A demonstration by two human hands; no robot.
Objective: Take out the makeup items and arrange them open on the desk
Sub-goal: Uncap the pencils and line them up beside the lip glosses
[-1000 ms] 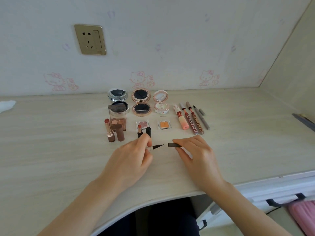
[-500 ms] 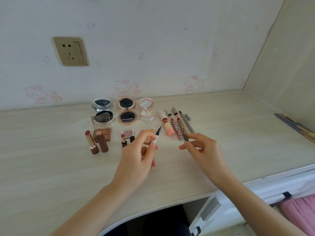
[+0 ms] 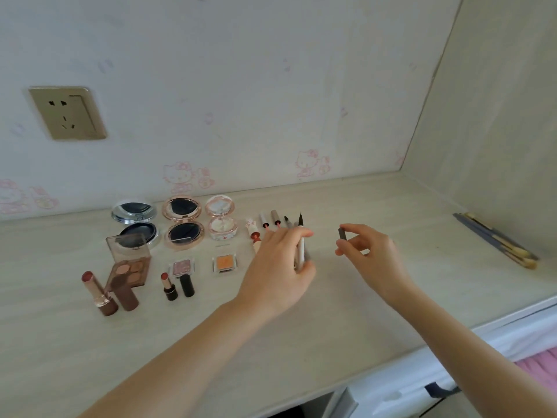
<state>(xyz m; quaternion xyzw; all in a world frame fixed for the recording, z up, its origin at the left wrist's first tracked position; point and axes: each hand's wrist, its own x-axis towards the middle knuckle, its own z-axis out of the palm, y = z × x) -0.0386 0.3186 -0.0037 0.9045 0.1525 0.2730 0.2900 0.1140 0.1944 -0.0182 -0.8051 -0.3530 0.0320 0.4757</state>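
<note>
Desk (image 3: 346, 321): pale wood-grain laminate, flat, matte.
Round compacts (image 3: 183, 222): three hinged discs lying open, far left, glossy dark pans.
Left hand (image 3: 278, 267): fingers curled round a slim white eyeliner pen (image 3: 300, 248), its black pointed tip aimed far, just right of the pencil row.
Right hand (image 3: 372, 251): thumb and forefinger pinch the small dark cylindrical cap (image 3: 341, 233), held apart from the pen.

Both bare forearms reach in from the bottom of the frame. The left hand (image 3: 280, 267), at centre, grips an eyeliner pen (image 3: 300, 248) upright; the right hand (image 3: 373, 254), just right of it, pinches the pen cap (image 3: 341, 233).
</note>
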